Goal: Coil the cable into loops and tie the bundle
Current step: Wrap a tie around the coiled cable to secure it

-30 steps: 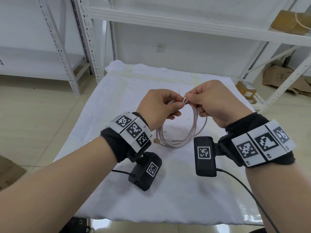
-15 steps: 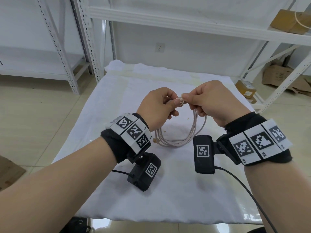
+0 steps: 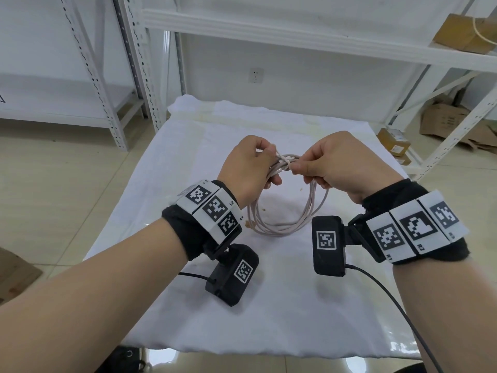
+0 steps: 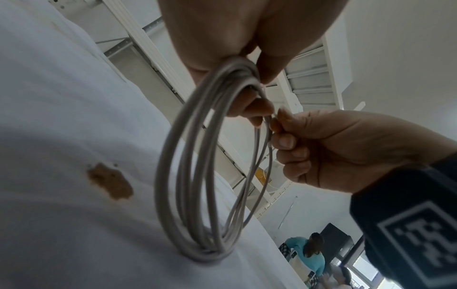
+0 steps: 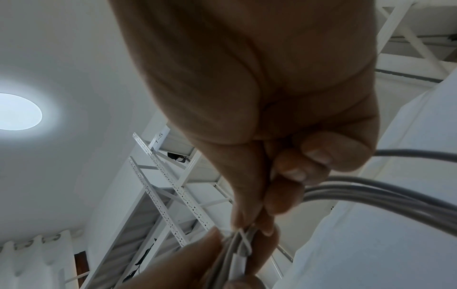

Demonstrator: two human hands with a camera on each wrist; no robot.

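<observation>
A pale grey cable (image 3: 282,227), coiled into several loops, hangs between my hands above the white cloth (image 3: 188,168). A thin white tie (image 3: 286,159) is wrapped and twisted round the top of the bundle. My left hand (image 3: 271,168) grips the bundle just left of the tie. My right hand (image 3: 298,168) pinches the bundle right beside the tie with thumb and forefinger. In the left wrist view the coil (image 4: 197,176) dangles from my left hand's fingers (image 4: 247,109), its bottom touching the cloth. The right wrist view shows the tie (image 5: 245,242) crossing the strands (image 5: 395,199).
The cloth covers a small table (image 3: 269,356) with its front edge near me. White metal shelving (image 3: 269,28) stands behind and to the right. Cardboard boxes (image 3: 392,142) lie on the floor at the right. A brown stain (image 4: 108,181) marks the cloth.
My hands have drawn slightly apart. The tie ends they were pinching and twisting together now sit as a closed wrap on the bundle, whose top lies level between the hands.
</observation>
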